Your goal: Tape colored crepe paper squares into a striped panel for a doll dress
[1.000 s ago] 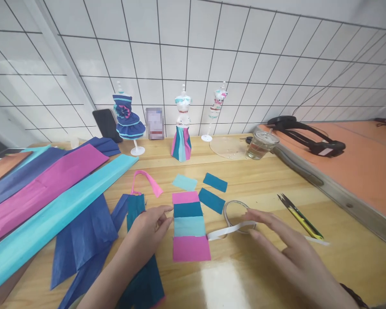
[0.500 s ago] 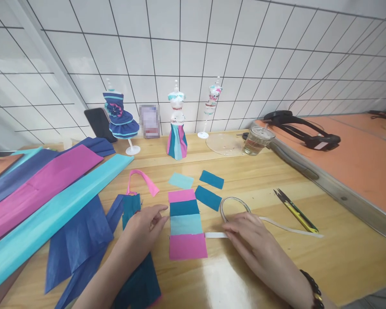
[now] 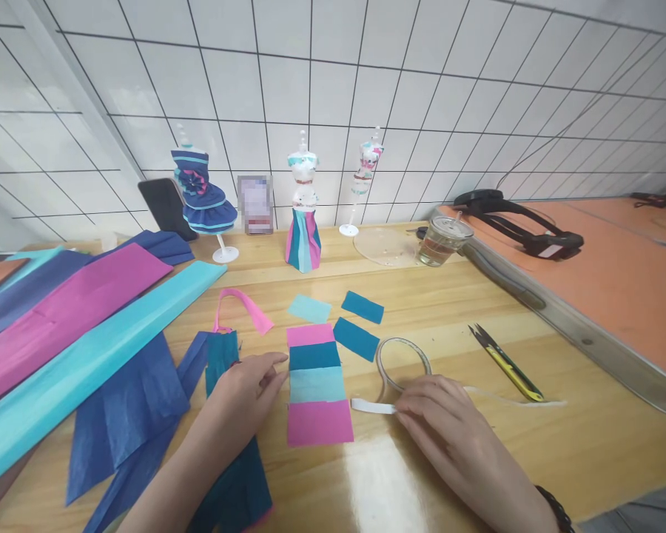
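A panel of joined crepe-paper bands (image 3: 317, 383), pink, teal, light blue and pink, lies flat in front of me. Just left of it, my left hand (image 3: 249, 381) rests over a teal paper strip (image 3: 222, 352), index finger and thumb apart and holding nothing. Between the fingertips of my right hand (image 3: 441, 418) is a narrow white tape strip (image 3: 371, 406); its free end lies close beside the panel's lower pink band. The tape roll (image 3: 404, 343) stands behind that hand, partly hidden by it. Two teal rectangles (image 3: 356, 339) and a light blue rectangle (image 3: 309, 309) lie beyond the panel.
Pink (image 3: 89, 307) and turquoise paper rolls (image 3: 116, 344) spread across the left. Yellow-handled snips (image 3: 505, 363) lie at right. Three small dress forms stand along the wall, near a lidded cup (image 3: 445, 240). A curled pink strip (image 3: 247, 305) lies behind my left hand.
My right hand has shifted slightly right with the tape strip, whose end has turned and curved a little. The thin strip trailing to the right has moved too. My left hand stays nearly still.
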`<state>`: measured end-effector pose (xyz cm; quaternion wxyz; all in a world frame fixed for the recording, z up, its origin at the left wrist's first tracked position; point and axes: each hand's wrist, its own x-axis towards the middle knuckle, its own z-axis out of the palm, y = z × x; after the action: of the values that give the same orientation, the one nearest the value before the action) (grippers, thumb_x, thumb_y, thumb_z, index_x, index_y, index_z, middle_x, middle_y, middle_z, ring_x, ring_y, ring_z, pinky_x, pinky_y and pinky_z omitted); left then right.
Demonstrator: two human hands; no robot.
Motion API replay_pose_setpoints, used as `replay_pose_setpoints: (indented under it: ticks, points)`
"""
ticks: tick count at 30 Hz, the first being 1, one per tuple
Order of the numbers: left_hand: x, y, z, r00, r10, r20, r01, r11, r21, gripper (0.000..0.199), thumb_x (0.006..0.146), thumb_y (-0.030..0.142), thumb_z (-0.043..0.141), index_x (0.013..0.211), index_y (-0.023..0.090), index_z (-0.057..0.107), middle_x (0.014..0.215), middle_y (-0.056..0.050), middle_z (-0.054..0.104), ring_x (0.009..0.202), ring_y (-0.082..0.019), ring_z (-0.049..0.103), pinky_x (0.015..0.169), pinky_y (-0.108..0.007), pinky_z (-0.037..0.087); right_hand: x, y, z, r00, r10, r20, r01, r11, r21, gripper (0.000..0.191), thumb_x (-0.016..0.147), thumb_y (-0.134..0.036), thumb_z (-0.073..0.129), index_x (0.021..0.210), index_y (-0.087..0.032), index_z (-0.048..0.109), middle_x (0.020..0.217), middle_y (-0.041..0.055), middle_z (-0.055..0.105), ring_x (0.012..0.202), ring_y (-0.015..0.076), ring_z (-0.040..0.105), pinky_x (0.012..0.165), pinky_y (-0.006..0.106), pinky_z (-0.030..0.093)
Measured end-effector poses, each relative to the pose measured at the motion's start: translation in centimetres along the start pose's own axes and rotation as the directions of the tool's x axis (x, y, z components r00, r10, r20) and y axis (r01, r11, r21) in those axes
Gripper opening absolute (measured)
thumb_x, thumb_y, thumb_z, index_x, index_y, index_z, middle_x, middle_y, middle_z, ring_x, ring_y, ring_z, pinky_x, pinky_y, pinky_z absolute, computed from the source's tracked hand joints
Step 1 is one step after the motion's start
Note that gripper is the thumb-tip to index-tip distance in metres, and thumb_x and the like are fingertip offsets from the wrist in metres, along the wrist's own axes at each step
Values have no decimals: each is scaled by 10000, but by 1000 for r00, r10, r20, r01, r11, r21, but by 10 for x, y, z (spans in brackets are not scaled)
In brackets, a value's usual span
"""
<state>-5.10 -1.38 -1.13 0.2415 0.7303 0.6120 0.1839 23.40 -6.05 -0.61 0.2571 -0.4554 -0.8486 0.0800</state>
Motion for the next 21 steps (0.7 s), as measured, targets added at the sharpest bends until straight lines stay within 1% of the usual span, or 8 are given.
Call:
replay_pose_setpoints:
  ticks: [3, 5, 8, 10, 12, 14, 17, 21]
  points:
    - [-1, 1, 0, 1000, 7, -6, -7, 1000, 12, 311, 867, 299, 413, 1072, 157, 598, 749, -24, 669, 782, -194, 616, 736, -314, 445, 1, -7, 1, 995, -54, -86, 53, 998, -15, 197, 873, -128, 486, 1057, -160, 550, 1012, 105, 577, 1004, 224, 506, 862, 415, 408]
    - [-1, 1, 0, 1000, 10, -11, -10, 1000, 21, 311, 868, 295, 415, 1071, 155, 604, 761, -29, 679, 802, -200, 621, 735, -312, 451, 3, -14, 2, 987, -108, -123, 108, 994, -4, 222, 864, -114, 495, 1080, -142, 541, 1040, 125, 565, 1039, 235, 484, 879, 423, 400]
    - [-1, 1, 1, 1000, 4, -25, -3, 1000, 26, 316, 867, 297, 422, 1072, 155, 616, 838, -47, 702, 831, -204, 633, 717, -301, 464, 9, -27, 6, 977, -188, -105, 194, 980, 45, 210, 864, -97, 494, 1059, -144, 556, 1008, 113, 590, 1006, 226, 498, 868, 413, 405]
    - [-1, -1, 1, 999, 10, -45, -8, 999, 38, 314, 865, 296, 429, 1063, 158, 630, 883, -58, 711, 836, -206, 640, 698, -291, 472, 13, -35, 12, 976, -211, -62, 216, 973, 85, 196, 866, -93, 491, 1029, -164, 576, 959, 85, 619, 941, 207, 523, 831, 388, 418]
    - [-1, -1, 1, 997, 19, -69, -15, 998, 58, 311, 864, 292, 433, 1056, 162, 641, 879, -62, 716, 835, -210, 645, 677, -285, 477, 17, -43, 21, 974, -223, -31, 225, 968, 114, 182, 867, -98, 495, 999, -175, 594, 894, 57, 638, 876, 190, 535, 787, 362, 422]
    - [-2, -1, 0, 997, 21, -79, -15, 997, 73, 312, 867, 287, 430, 1054, 163, 647, 852, -60, 719, 825, -213, 648, 665, -285, 480, 19, -49, 31, 970, -242, -28, 243, 962, 120, 167, 873, -114, 497, 985, -172, 606, 845, 43, 643, 838, 182, 536, 763, 348, 413]
    - [-2, 1, -2, 996, 16, -83, -9, 996, 84, 302, 868, 264, 436, 1051, 154, 649, 833, -58, 719, 805, -210, 654, 686, -294, 485, 21, -56, 47, 962, -271, -42, 273, 960, 57, 161, 887, -136, 476, 956, -165, 619, 791, 38, 631, 791, 176, 534, 744, 343, 398]
    - [-4, 3, -5, 993, 50, -105, -40, 995, 96, 266, 864, 227, 451, 1025, 170, 655, 805, -42, 719, 806, -198, 657, 729, -292, 478, 27, -64, 57, 941, -334, -50, 327, 938, -112, 224, 896, -121, 411, 911, -144, 634, 727, 54, 610, 719, 182, 516, 725, 360, 383]
